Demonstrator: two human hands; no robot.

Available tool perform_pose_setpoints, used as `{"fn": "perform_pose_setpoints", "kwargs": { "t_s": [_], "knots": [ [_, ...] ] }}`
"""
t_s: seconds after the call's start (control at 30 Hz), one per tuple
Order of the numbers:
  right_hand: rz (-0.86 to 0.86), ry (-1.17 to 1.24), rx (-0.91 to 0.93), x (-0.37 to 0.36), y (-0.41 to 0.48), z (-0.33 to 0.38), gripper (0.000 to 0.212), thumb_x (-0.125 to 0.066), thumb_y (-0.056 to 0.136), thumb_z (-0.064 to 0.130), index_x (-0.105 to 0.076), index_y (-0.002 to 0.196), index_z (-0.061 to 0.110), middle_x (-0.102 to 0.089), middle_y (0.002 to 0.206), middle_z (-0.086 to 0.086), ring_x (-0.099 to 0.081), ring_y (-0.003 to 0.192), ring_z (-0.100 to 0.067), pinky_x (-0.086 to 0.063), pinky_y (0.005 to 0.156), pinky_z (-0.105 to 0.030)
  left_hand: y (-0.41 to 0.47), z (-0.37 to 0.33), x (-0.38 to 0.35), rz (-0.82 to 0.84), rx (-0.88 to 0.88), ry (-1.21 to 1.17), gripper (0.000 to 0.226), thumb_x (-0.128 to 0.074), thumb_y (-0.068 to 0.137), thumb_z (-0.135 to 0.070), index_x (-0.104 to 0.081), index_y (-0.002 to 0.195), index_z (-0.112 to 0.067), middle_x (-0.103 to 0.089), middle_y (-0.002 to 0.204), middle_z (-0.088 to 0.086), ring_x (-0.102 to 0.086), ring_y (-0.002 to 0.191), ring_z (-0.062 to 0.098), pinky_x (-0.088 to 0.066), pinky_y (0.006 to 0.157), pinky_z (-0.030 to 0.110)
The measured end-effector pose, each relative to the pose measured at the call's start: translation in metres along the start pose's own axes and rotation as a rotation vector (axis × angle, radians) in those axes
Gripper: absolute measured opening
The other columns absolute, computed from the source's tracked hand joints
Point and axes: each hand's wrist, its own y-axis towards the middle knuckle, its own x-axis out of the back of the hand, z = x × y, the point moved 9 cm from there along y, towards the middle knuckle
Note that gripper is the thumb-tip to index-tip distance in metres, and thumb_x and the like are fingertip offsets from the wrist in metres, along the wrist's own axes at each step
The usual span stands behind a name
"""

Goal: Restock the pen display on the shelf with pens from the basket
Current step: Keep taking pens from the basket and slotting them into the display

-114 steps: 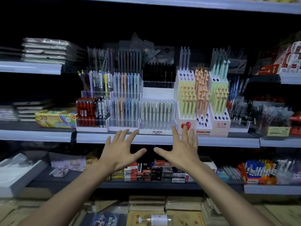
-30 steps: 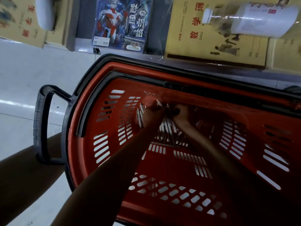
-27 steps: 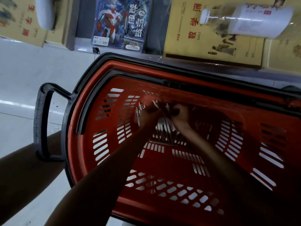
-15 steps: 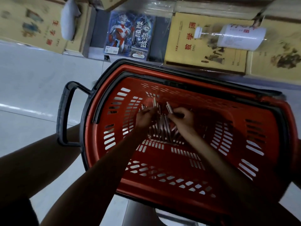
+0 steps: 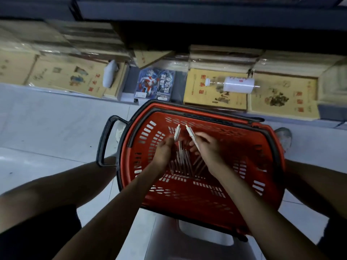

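Because the red basket (image 5: pixel 187 201) sits raised on a pale stool (image 5: pixel 187 243) between the person's knees, its stock is within easy reach. Loose pens (image 5: pixel 183 160) lie heaped on its bottom, near the middle. Over them the left hand (image 5: pixel 164 151) pinches one white pen (image 5: pixel 177 133) and the right hand (image 5: pixel 208 147) another (image 5: pixel 191 135), tips pointing far, probably gathering a handful for the display, which is out of view.
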Motion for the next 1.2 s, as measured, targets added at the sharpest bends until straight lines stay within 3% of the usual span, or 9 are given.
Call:
{"fn": "perform_pose_setpoints", "kwargs": {
  "t_s": [0.1, 0.23, 0.33, 0.47, 0.67, 0.8, 0.9, 1.03, 1.2],
  "knots": [
    [0.032, 0.042, 0.068, 0.006, -0.028, 0.032, 0.015, -0.056, 0.103, 0.008, -0.064, 0.115, 0.007, -0.069, 0.083, -0.014, -0.058, 0.056, -0.017, -0.039, 0.045, -0.014, -0.029, -0.031, -0.01, 0.076, -0.068, -0.025, 0.03, -0.041, 0.107, -0.018, -0.054, 0.079, -0.02, -0.044, 0.05, -0.009, -0.035, 0.041, 0.007, -0.025, 0.043, 0.022],
    [0.01, 0.099, 0.214, 0.025, -0.071, 0.085, 0.014, -0.063, 0.097, -0.003, -0.053, 0.104, 0.003, -0.067, 0.083, -0.017, -0.058, 0.048, -0.016, -0.044, 0.046, -0.018, -0.07, -0.069, -0.017, 0.145, -0.196, -0.084, 0.016, -0.041, 0.104, -0.008, -0.043, 0.09, -0.017, -0.042, 0.054, -0.009, -0.033, 0.044, 0.008, -0.027, 0.042, 0.023],
    [0.004, 0.085, 0.312, 0.04, -0.099, 0.12, 0.014, -0.066, 0.095, -0.002, -0.054, 0.098, 0.003, -0.071, 0.084, -0.016, -0.061, 0.051, -0.019, -0.046, 0.051, -0.019, -0.105, -0.101, -0.022, 0.213, -0.318, -0.049, 0.009, -0.046, 0.1, -0.012, -0.046, 0.092, -0.015, -0.049, 0.062, 0.0, -0.034, 0.046, 0.015, -0.025, 0.045, 0.03],
    [0.027, 0.096, 0.377, 0.059, -0.137, 0.16, 0.021, -0.076, 0.09, 0.008, -0.059, 0.102, 0.009, -0.078, 0.09, -0.009, -0.072, 0.063, -0.015, -0.047, 0.052, -0.015, -0.154, -0.146, -0.025, 0.261, -0.462, -0.043, 0.023, -0.042, 0.108, -0.018, -0.057, 0.093, -0.009, -0.054, 0.066, 0.005, -0.044, 0.054, 0.019, -0.035, 0.052, 0.032],
    [0.025, 0.145, 0.522, 0.082, -0.193, 0.22, 0.011, -0.065, 0.1, 0.015, -0.064, 0.109, 0.009, -0.079, 0.09, -0.003, -0.075, 0.077, -0.018, -0.048, 0.057, -0.023, -0.222, -0.204, -0.035, 0.324, -0.615, -0.128, 0.033, -0.038, 0.112, -0.027, -0.067, 0.099, -0.016, -0.049, 0.067, 0.003, -0.036, 0.056, 0.017, -0.028, 0.055, 0.033],
    [0.022, 0.171, 0.59, 0.096, -0.227, 0.266, 0.013, -0.061, 0.103, 0.022, -0.068, 0.111, 0.014, -0.075, 0.087, 0.001, -0.072, 0.078, -0.015, -0.052, 0.064, -0.028, -0.271, -0.245, -0.047, 0.39, -0.689, -0.16, 0.027, -0.049, 0.109, -0.024, -0.073, 0.099, -0.017, -0.049, 0.072, 0.002, -0.04, 0.058, 0.014, -0.029, 0.054, 0.029],
    [0.006, 0.157, 0.677, 0.107, -0.253, 0.303, 0.021, -0.052, 0.107, 0.027, -0.068, 0.113, 0.014, -0.07, 0.089, -0.002, -0.069, 0.08, -0.014, -0.053, 0.07, -0.035, -0.306, -0.275, -0.054, 0.423, -0.752, -0.169, 0.023, -0.053, 0.108, -0.021, -0.074, 0.115, -0.014, -0.05, 0.078, 0.001, -0.045, 0.062, 0.012, -0.031, 0.057, 0.028],
    [-0.016, 0.177, 0.772, 0.122, -0.283, 0.35, 0.03, -0.041, 0.111, 0.024, -0.068, 0.109, 0.012, -0.066, 0.088, -0.004, -0.066, 0.074, -0.011, -0.051, 0.067, -0.03, -0.344, -0.316, -0.065, 0.467, -0.825, -0.243, 0.023, -0.053, 0.107, -0.015, -0.077, 0.106, -0.018, -0.051, 0.079, 0.001, -0.045, 0.061, 0.01, -0.032, 0.054, 0.024],
    [-0.028, 0.197, 0.831, 0.135, -0.311, 0.397, 0.035, -0.037, 0.111, 0.019, -0.069, 0.097, 0.012, -0.067, 0.079, -0.003, -0.063, 0.065, -0.009, -0.047, 0.06, -0.023, -0.38, -0.359, -0.073, 0.553, -0.854, -0.33, 0.014, -0.055, 0.106, -0.013, -0.061, 0.116, -0.004, -0.055, 0.075, 0.0, -0.045, 0.06, 0.011, -0.031, 0.051, 0.023]
  ]
}}
